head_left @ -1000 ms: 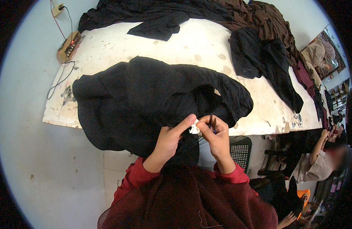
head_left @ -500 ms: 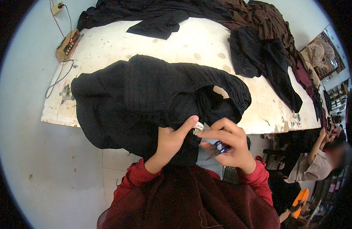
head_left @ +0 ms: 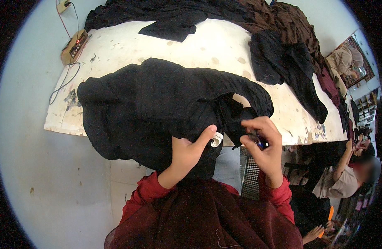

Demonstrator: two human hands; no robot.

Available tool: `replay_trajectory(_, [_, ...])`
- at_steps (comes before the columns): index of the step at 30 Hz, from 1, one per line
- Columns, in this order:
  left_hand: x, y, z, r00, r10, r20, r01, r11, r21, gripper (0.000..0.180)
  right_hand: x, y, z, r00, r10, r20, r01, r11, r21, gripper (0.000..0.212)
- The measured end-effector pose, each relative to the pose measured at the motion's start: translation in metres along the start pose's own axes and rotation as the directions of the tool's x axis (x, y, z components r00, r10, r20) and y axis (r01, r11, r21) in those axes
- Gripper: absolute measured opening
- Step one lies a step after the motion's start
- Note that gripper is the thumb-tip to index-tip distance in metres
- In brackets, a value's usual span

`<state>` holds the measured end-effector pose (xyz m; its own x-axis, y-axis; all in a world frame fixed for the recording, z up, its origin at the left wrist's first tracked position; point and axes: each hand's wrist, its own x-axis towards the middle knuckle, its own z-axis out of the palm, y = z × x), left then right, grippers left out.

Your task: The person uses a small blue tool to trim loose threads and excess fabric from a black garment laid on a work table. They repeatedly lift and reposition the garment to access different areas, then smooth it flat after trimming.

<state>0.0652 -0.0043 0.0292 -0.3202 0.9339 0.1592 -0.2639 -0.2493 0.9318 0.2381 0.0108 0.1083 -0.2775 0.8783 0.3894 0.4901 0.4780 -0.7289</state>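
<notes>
A black garment (head_left: pixel 166 99) with pleat-like lines lies across the near part of the table and hangs over its front edge. My left hand (head_left: pixel 189 151) is closed on the garment, its thumb pressing beside a curled white label (head_left: pixel 217 139) with print on it. To the right of the label, my right hand (head_left: pixel 265 145) is raised with curled fingers around small blue-handled thread snips (head_left: pixel 263 143). A dark tip shows beyond the thumb; most of the tool is hidden by the fingers. The right hand stands apart from the label.
Black cloth pieces (head_left: pixel 282 58) and brown cloth (head_left: pixel 290 18) lie along the far and right sides of the white table (head_left: pixel 191 50). A small box with a red light (head_left: pixel 75 47) and cable stands at the left. A co-worker (head_left: pixel 344 176) is at the right.
My right hand has moved right and slightly up, away from the label, with the snips. The label now shows more of its curl. My left hand keeps its place.
</notes>
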Motion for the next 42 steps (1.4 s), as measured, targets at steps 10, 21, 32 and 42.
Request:
replay_trajectory(10, [-0.008, 0.013, -0.006, 0.976, -0.218, 0.018, 0.218, 0.976, -0.003, 0.015, -0.003, 0.009, 0.039, 0.988, -0.089, 0.128, 0.057, 0.970, 0.237, 0.021])
replay_trajectory(21, [-0.014, 0.004, -0.025, 0.959, -0.261, 0.108, 0.277, 0.942, -0.187, 0.034, -0.011, 0.013, 0.018, 0.887, -0.409, 0.212, 0.433, 0.898, -0.078, 0.038])
replay_trajectory(32, [-0.015, 0.014, -0.022, 0.980, -0.120, 0.156, 0.129, 0.991, -0.047, 0.024, 0.019, -0.023, -0.016, 0.830, -0.309, 0.464, 0.500, 0.781, -0.374, 0.021])
replay_trajectory(42, [-0.017, 0.004, -0.017, 0.988, -0.097, 0.122, 0.109, 0.989, -0.100, 0.028, 0.032, -0.043, -0.018, 0.706, -0.287, 0.648, 0.679, 0.536, -0.502, 0.014])
